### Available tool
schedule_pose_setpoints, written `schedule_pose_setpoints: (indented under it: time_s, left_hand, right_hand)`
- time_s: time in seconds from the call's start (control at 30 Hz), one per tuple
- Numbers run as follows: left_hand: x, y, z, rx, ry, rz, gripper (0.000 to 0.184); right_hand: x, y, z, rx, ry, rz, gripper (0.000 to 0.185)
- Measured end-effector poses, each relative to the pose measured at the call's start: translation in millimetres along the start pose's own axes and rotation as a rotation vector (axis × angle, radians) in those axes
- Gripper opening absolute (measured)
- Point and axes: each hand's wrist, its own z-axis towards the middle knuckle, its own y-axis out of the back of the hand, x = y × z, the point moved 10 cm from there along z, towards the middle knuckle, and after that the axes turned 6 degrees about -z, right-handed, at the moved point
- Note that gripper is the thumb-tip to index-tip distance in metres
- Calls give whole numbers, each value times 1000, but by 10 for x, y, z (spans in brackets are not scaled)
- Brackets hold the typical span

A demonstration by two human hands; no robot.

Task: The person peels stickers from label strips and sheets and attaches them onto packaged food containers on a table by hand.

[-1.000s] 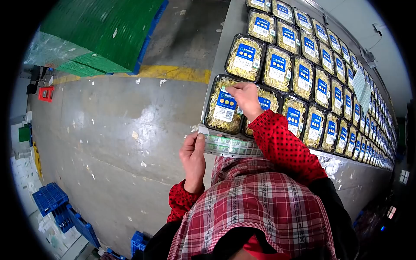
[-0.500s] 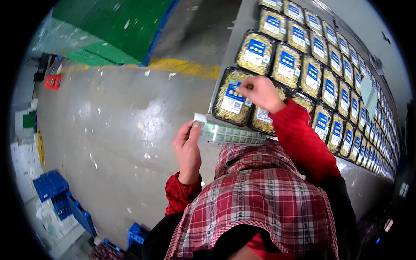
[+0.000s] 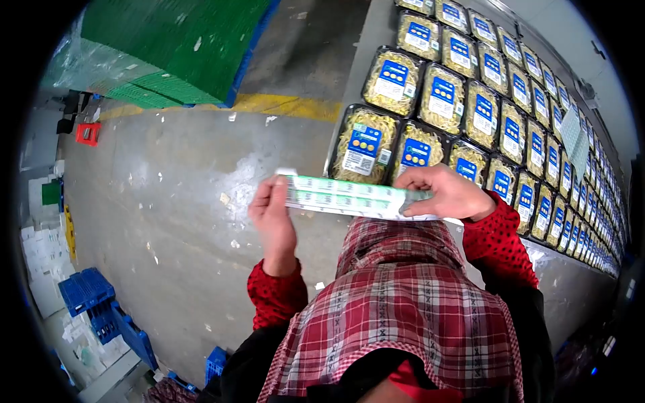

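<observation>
A strip of small green-and-white stickers (image 3: 346, 195) is stretched between both hands, in front of the table's near corner. My left hand (image 3: 274, 218) pinches its left end. My right hand (image 3: 443, 193) grips the right end between thumb and fingers. Just beyond the strip lies a black tray of sprouts (image 3: 364, 144) with a blue and white label and a small green sticker at the label's top. Another labelled tray (image 3: 416, 151) sits to its right, partly behind my right hand.
Rows of similar sprout trays (image 3: 484, 114) cover the metal table towards the right. A green stack (image 3: 168, 47) on a blue pallet stands at the upper left. Blue crates (image 3: 86, 290) are at the lower left, and a red stool (image 3: 88, 133) is at the far left.
My right hand has left the nearest tray and moved down onto the strip's right end. My left hand has shifted slightly left, and the strip is now raised and stretched out.
</observation>
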Motion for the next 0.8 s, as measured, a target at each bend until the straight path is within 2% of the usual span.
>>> schedule_pose_setpoints:
  time_s: [0.07,0.1,0.13,0.23,0.3,0.33,0.37,0.4,0.43,0.47,0.5,0.6,0.8]
  left_hand:
    - [-54,156,70,1,-8,77,15]
    - [20,31,57,25,9,64,15]
    - [-132,-315,11,164,-128,241,17]
    - [-563,-1285,-416,557,-576,771,26]
    - [-460,-1440,-650,667,-730,943,30]
    - [-6,-1363,-616,815,-376,849,25]
    - [369,-1324,-671,946,-22,739,20]
    - [416,-1315,-692,954,-24,737,20]
    - [461,-1272,-676,882,110,560,15]
    - [506,-1230,-668,799,242,382,11]
    - [572,-1229,-720,832,338,410,8]
    - [529,-1484,-755,810,302,286,9]
    - [682,-1491,-748,745,430,193,13]
  right_hand:
    - [4,141,-147,-31,-60,-21,34]
    - [-5,152,-181,-46,-19,-57,35]
    - [113,142,-185,-32,65,-143,35]
    - [332,-35,-65,19,106,-308,35]
    - [431,-94,-2,-21,163,-273,35]
    - [440,-68,-59,-25,160,-277,35]
    - [441,94,-137,-141,137,-214,34]
    - [414,246,-232,-256,114,-150,34]
    - [99,226,-299,-234,-89,138,36]
    - [15,234,-346,-273,-92,316,35]
    - [-30,203,-370,-309,-98,388,35]
    - [-21,123,-377,-385,-65,463,32]
    - [-86,120,-512,-487,-3,473,21]
